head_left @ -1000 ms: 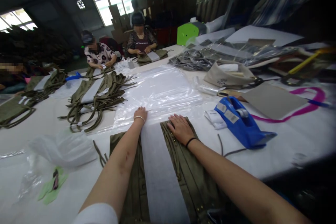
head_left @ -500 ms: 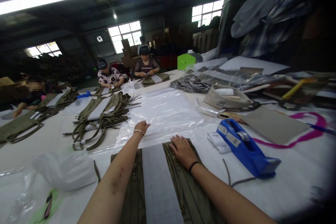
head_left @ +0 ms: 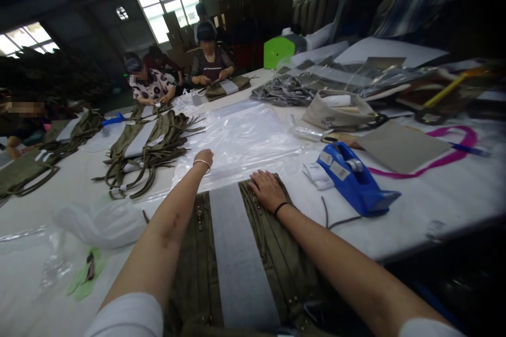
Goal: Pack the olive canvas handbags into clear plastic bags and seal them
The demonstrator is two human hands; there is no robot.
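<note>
My left hand is closed over the clear plastic bags spread flat on the table. Whatever its fingers may pinch is hidden. A folded olive fabric piece with zips lies right in front of me, wrapped by a wide white paper band. On the far right part of that fabric, my right hand rests flat with its fingers a little apart. A blue tape dispenser stands to the right of this hand, beside small white labels.
Banded olive pieces with loose straps are piled to the left. Crumpled white plastic lies nearer. At right are a beige fabric basket, a grey board and a magenta strip. Several people work across the table.
The view has tilted downward, so the table sits higher in the picture and more of the olive piece shows. Both hands keep nearly the same places and shapes.
</note>
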